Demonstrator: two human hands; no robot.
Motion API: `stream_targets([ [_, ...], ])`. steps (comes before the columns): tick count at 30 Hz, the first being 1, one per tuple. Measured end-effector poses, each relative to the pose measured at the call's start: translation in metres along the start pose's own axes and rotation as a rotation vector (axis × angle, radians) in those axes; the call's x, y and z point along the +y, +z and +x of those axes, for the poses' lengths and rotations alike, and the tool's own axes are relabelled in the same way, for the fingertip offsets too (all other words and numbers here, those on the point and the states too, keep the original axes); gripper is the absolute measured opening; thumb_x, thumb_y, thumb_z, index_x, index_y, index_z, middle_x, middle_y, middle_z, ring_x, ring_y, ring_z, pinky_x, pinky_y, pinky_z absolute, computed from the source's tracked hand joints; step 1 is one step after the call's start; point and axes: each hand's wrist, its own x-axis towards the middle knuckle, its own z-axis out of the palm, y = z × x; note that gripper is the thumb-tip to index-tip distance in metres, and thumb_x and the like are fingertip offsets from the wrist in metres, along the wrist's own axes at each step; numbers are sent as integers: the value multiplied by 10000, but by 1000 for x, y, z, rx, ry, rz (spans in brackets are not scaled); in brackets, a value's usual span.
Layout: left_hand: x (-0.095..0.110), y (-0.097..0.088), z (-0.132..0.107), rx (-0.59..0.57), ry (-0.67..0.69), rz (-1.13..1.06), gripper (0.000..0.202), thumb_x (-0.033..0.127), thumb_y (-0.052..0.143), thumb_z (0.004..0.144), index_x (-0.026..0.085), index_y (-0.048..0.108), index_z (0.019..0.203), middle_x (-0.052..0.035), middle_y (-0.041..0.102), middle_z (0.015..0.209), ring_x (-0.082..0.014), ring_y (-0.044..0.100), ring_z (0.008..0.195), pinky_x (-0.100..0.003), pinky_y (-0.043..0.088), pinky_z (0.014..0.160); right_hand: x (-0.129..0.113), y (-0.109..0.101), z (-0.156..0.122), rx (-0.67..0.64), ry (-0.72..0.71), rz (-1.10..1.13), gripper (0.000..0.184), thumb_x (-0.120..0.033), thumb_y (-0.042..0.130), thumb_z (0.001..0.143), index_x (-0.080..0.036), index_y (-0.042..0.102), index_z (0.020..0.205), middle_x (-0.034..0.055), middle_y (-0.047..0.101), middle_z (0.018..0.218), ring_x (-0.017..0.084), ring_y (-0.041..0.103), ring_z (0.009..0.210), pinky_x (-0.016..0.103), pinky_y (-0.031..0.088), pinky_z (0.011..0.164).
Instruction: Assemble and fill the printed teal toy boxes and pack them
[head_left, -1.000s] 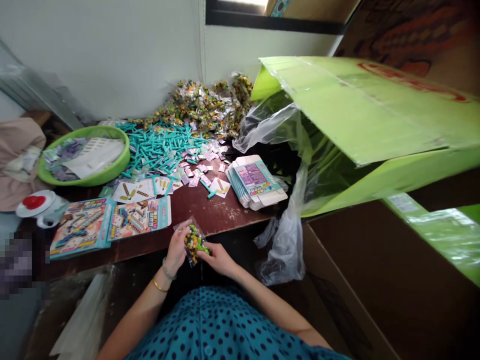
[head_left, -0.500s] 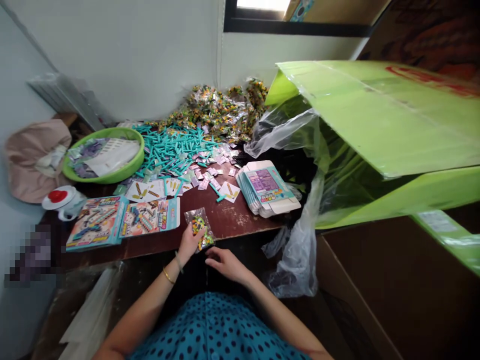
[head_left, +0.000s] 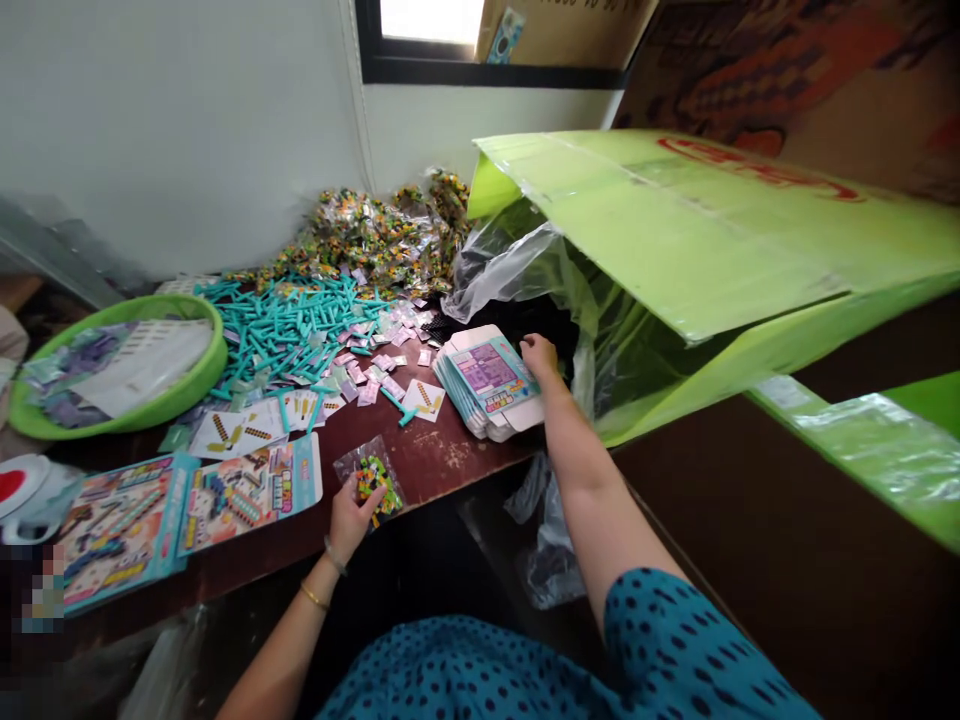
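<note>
Near the table's front edge my left hand (head_left: 354,518) is closed on a clear plastic bag of small coloured pieces (head_left: 373,474), green, yellow, orange and black. My right arm reaches forward over the table. My right hand (head_left: 540,357) is at the far right edge of a stack of flat printed boxes (head_left: 489,378), with dark material just behind. Its fingers are bent, and whatever lies under the fingertips is hidden. Left of the stack, a teal T-shaped stick (head_left: 399,408) lies against a printed card (head_left: 424,399).
Teal sticks (head_left: 292,325) are heaped mid-table, with bagged pieces (head_left: 375,240) against the wall. On the left are a green basin (head_left: 217,365), printed boxes (head_left: 247,495) and a lidded mug (head_left: 37,495). A green carton (head_left: 675,240) with plastic lining (head_left: 517,262) overhangs the right side.
My right hand has left the spot beside the bag and moved forward and right to the box stack. My left hand still holds the bag. The view has swung right.
</note>
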Motion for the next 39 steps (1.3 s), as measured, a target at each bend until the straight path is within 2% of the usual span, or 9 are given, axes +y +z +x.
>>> stream_targets([
  [5,-7,2,0,26,22,8,332,429,865,695,217,695,885,-25,757,847,-229,709,772,-315,567,741,11,25,47,-13,106,-149,425,-217,681,852,-73,700,1251,278,664,1287,368,462,1318,527,313,1094],
  [9,-9,3,-1,40,6,-12,364,446,865,696,221,684,917,-35,761,887,-242,725,815,-348,586,795,12,30,64,11,119,-172,397,-241,679,842,-65,730,1194,275,684,1230,363,437,1318,547,231,1123],
  [17,-17,-2,5,58,-8,-119,409,397,872,667,196,676,965,-50,755,904,-234,717,831,-325,569,797,31,-38,43,241,147,-45,474,-273,424,986,-116,648,1373,233,676,1324,308,617,1212,448,430,1049],
  [21,-2,-3,9,104,-139,-316,502,367,878,609,189,666,1027,-21,740,892,-201,698,808,-289,560,760,29,-43,-17,291,-60,219,501,-335,377,1008,-100,626,1373,179,746,1170,238,683,1098,389,491,1014],
  [26,9,-6,8,-48,-264,-556,505,288,890,616,170,690,1065,-44,752,957,-209,709,874,-329,558,853,-12,7,-150,65,-385,740,473,-437,600,929,-187,664,1325,92,746,1134,230,694,1063,436,527,1017],
  [29,6,-3,1,-46,-325,-644,525,264,928,604,132,713,1064,-70,764,979,-224,714,920,-349,546,908,-51,43,-236,-59,-498,711,383,-378,593,952,-235,693,1293,75,740,1117,242,677,1078,463,520,1041],
  [33,7,5,-10,-24,-317,-759,514,518,823,771,148,715,1110,-103,763,1097,-256,695,1091,-371,529,978,-89,97,-326,-197,-747,408,412,-273,554,965,-242,666,1361,120,676,1331,305,554,1301,527,416,1154],
  [36,7,5,-13,-24,-353,-868,476,534,790,798,148,730,1070,-103,765,1107,-255,684,1127,-355,528,977,-98,126,-363,-353,-832,293,505,-280,611,937,-153,611,1426,175,565,1492,354,453,1424,577,343,1202],
  [39,1,0,-11,-1,-413,-874,342,365,848,738,155,735,984,-61,777,997,-221,709,1019,-320,539,916,-96,126,-366,-460,-818,436,468,-337,589,974,-186,622,1416,150,558,1508,302,467,1434,518,359,1213],
])
